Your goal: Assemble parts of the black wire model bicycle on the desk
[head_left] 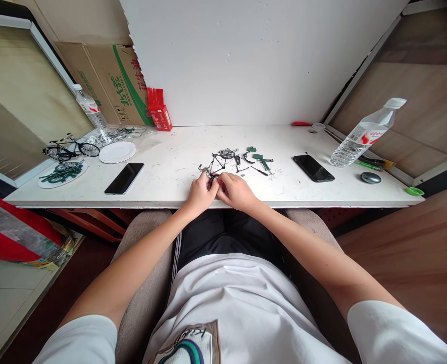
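Note:
My left hand (201, 193) and my right hand (237, 191) meet at the table's front edge. Fingers of both pinch a small black model bicycle part (213, 177), largely covered, so its exact shape stays hidden. Just beyond the fingertips lies a thin black bicycle frame piece (218, 161). A small spoked wheel (227, 153) rests behind it. Further right are black curved pieces (248, 158), a slim black rod (259, 171) and green plastic pieces (257, 156).
An assembled black model bicycle (71, 147) stands at the left, near a plate of green parts (63, 174) and a white plate (117, 152). Phones lie on both sides, one left (125, 178), one right (313, 168). A water bottle (367, 134) stands right; a red box (159, 110) sits behind.

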Available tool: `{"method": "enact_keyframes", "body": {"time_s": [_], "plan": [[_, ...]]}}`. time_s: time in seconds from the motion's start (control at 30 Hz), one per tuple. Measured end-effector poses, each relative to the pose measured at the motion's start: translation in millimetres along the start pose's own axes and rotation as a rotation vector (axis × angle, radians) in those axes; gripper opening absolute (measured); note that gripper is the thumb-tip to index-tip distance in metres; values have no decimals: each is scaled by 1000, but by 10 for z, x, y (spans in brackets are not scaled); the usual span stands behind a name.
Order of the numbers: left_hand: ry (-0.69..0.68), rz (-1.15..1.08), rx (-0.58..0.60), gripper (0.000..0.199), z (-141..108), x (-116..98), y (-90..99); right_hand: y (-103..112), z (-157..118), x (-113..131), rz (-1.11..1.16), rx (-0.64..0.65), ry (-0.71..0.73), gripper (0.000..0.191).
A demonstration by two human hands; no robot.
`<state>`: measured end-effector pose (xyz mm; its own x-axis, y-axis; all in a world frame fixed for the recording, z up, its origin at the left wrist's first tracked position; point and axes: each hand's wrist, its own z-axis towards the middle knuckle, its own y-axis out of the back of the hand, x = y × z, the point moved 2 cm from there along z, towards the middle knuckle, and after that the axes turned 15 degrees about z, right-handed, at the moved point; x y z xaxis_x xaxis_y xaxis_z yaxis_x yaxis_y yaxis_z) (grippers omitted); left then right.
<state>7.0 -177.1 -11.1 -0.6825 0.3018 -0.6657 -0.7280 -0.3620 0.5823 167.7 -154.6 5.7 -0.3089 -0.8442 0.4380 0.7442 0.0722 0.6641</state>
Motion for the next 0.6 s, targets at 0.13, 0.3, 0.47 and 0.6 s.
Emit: {"method": "enact_keyframes", "body": {"time_s": [0.13, 0.3, 0.47, 0.6], "plan": [[-2, 1, -5, 13, 0, 7, -4, -3, 0, -2, 1, 3, -1, 11], [-2, 4, 3, 12, 1, 13, -7, -5, -6, -9, -7, -4, 8, 12], [8, -5, 0, 13, -2, 22, -11, -9, -7, -17, -4, -10, 13, 12], [3, 1, 1, 13, 0, 26, -14, -12, -6, -21, -5, -6, 15, 13]]}}
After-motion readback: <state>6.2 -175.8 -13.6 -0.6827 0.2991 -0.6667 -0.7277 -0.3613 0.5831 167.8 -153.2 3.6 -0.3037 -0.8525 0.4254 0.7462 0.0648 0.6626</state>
